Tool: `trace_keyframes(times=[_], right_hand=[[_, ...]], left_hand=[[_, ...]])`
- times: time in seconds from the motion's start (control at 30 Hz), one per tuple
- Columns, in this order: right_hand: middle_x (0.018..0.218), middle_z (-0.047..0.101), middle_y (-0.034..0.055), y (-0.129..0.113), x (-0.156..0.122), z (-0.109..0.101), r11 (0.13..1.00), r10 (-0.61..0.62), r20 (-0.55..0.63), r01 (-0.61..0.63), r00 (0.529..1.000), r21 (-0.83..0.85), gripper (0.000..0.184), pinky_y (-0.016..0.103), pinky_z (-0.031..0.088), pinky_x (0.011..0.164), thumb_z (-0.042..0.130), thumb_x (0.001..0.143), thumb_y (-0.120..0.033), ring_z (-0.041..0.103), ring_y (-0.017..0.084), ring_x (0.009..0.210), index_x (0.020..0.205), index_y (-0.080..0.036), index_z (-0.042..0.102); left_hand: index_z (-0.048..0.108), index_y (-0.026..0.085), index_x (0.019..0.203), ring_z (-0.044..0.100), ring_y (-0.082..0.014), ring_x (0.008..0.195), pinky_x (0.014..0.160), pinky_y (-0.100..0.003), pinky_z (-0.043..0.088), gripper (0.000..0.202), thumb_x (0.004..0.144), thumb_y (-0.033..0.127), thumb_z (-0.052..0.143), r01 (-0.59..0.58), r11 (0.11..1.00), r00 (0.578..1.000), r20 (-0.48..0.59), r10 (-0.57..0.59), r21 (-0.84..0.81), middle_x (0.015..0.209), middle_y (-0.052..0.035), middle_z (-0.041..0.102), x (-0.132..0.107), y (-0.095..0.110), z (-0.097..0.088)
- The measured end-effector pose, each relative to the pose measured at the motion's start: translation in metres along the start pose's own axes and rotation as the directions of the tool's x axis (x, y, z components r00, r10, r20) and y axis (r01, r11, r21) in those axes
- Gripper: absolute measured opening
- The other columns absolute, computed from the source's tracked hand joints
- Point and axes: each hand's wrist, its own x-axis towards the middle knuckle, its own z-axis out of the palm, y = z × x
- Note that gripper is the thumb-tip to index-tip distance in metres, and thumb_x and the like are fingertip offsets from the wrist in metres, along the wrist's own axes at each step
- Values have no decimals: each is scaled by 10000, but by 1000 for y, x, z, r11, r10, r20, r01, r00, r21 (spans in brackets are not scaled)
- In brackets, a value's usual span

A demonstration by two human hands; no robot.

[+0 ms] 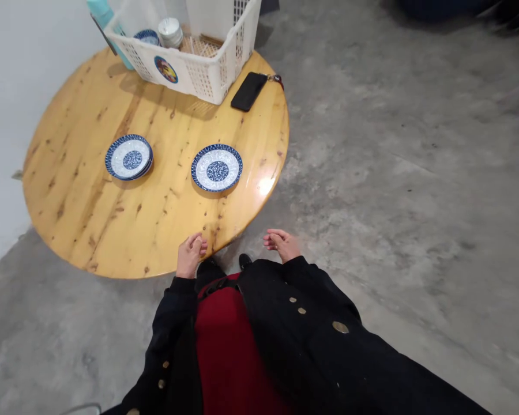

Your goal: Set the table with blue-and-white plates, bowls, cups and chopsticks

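My left hand [191, 255] hovers at the near edge of the round wooden table [164, 230], fingers loosely bent and nothing held in them. Off the table's edge, to the right, my right hand [282, 244] is likewise relaxed and bare, its fingers slightly curled. Ahead of the hands lies a blue-and-white patterned plate [217, 168], touched by neither hand. Farther left sits a small stack of matching plates [130, 157], with more than one rim showing at its lower right.
A white plastic basket [203, 80] at the back holds white bowls [170, 31] and a blue-patterned dish [147, 38]. Beside it lie a black phone [249, 91] with a strap and, at left, a turquoise bottle [101, 10]. A white wall [17, 86] borders the left; grey floor [393, 202] extends right.
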Motion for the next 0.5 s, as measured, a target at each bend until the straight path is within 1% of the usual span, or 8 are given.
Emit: trace_keyframes(times=[0.1, 0.17, 0.2, 0.23, 0.3, 0.43, 0.5], right_hand=[[695, 722, 37, -1, -6, 7, 999, -28, -1, 28, 1000, -16, 280, 248, 534, 501, 689, 637, -337, 664, 148, 569, 864, -174, 669], [701, 728, 40, 1, -10, 14, 999, -45, -23, 44, 999, -10, 273, 243, 534, 500, 690, 635, -325, 668, 148, 572, 862, -174, 671], [698, 728, 40, 3, -13, 20, 999, -49, -38, 49, 998, -7, 269, 240, 532, 497, 690, 632, -318, 669, 148, 570, 858, -172, 672], [687, 725, 38, 6, -17, 28, 999, -49, -55, 49, 997, -6, 264, 236, 527, 490, 688, 628, -312, 666, 147, 562, 850, -170, 670], [654, 710, 28, 12, -27, 51, 999, -33, -76, 32, 997, -6, 244, 227, 514, 473, 678, 621, -299, 653, 140, 536, 826, -167, 662], [633, 701, 30, 26, -55, 112, 1000, -15, -44, 16, 999, 2, 211, 221, 495, 447, 656, 616, -264, 640, 136, 501, 797, -156, 663], [636, 705, 37, 35, -71, 143, 1000, -27, -21, 27, 999, 8, 201, 220, 489, 436, 648, 616, -251, 642, 139, 494, 785, -146, 672]], left_hand=[[668, 86, 1111, 695, -153, 795, 703, -269, 556, 519, 777, 482, 691, -58, 998, 998, 28, 57, 17, 931, -115, 732, 4, 6, -8], [671, 89, 1117, 701, -166, 810, 704, -280, 560, 536, 774, 501, 690, -94, 995, 994, 52, 93, 24, 950, -123, 735, 8, 9, -21], [671, 88, 1119, 703, -171, 812, 702, -284, 562, 547, 770, 509, 693, -105, 994, 993, 62, 103, 25, 953, -126, 735, 9, 10, -30], [671, 88, 1120, 703, -176, 815, 698, -288, 562, 557, 764, 516, 697, -111, 994, 992, 70, 109, 26, 954, -128, 735, 11, 10, -42], [671, 88, 1116, 704, -181, 820, 698, -294, 564, 575, 749, 530, 706, -117, 993, 991, 70, 115, 24, 949, -128, 733, 14, 8, -70], [674, 105, 1091, 705, -185, 831, 719, -304, 563, 578, 725, 549, 713, -130, 991, 991, 32, 129, 19, 959, -124, 732, 23, -1, -135], [673, 110, 1088, 704, -183, 835, 721, -299, 557, 577, 720, 552, 712, -127, 992, 991, 35, 126, 24, 971, -128, 733, 28, -5, -161]])
